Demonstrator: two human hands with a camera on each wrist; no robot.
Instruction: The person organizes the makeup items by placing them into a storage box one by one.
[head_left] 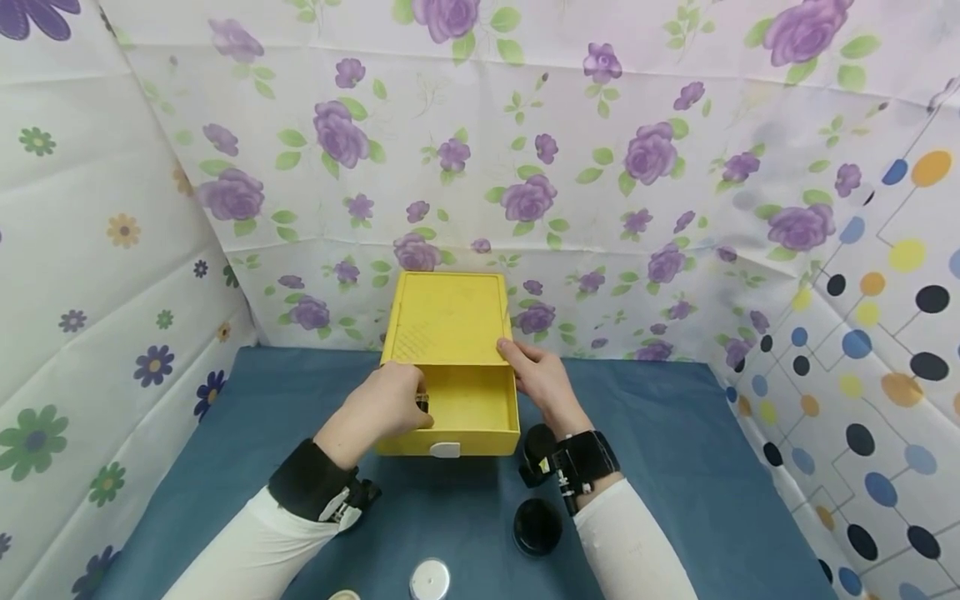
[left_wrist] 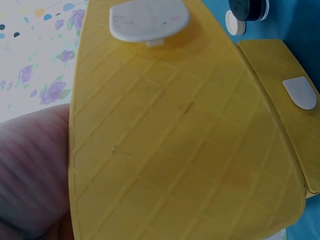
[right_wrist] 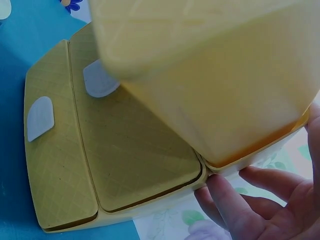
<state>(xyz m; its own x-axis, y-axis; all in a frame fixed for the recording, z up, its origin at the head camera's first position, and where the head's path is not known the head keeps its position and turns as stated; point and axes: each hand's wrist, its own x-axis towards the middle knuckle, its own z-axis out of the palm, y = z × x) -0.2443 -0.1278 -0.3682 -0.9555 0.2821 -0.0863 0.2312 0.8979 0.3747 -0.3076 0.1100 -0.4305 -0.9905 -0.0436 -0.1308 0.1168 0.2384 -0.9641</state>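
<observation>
A yellow drawer cabinet (head_left: 450,312) stands against the floral backdrop, its top drawer (head_left: 512,408) pulled out toward me. My left hand (head_left: 386,404) reaches over the drawer's left wall, thumb and fingers pinching a small black item with a gold band (head_left: 422,403); its kind is unclear. In the left wrist view the drawer front (left_wrist: 180,130) with its white knob (left_wrist: 149,20) hides most of that hand. My right hand (head_left: 542,379) touches the cabinet's right side, thumb at the top edge. From the right wrist, its fingers (right_wrist: 227,197) rest against the side wall, below the open drawer.
Two lower drawers (right_wrist: 135,145) with white knobs are closed. On the blue cloth (head_left: 660,467) stand a black round container (head_left: 537,527), another round black thing (head_left: 539,442) near the right wrist, a white-topped jar (head_left: 430,579) and a cream round lid (head_left: 345,595).
</observation>
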